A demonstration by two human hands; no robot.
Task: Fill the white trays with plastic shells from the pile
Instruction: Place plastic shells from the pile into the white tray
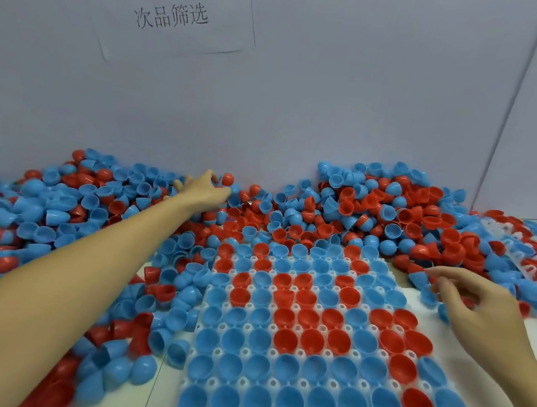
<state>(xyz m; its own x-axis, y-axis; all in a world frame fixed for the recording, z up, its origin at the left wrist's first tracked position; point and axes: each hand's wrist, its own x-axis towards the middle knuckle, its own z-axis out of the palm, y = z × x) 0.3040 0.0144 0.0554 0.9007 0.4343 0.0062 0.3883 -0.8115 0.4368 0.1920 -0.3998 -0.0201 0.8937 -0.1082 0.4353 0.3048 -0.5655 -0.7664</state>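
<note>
L hand (pixel 203 187) on shell pile (pixel 99 204), R hand (pixel 480 304) beside full tray (pixel 248 328).

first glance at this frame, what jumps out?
A sprawling pile of red and blue plastic shells banked against the grey wall. In front of it lies a white tray almost fully packed with shells, open side up. The left hand reaches deep into the pile at the wall, the right hand hovers by the tray's right edge, and a paper sign with printed characters hangs above.
</note>
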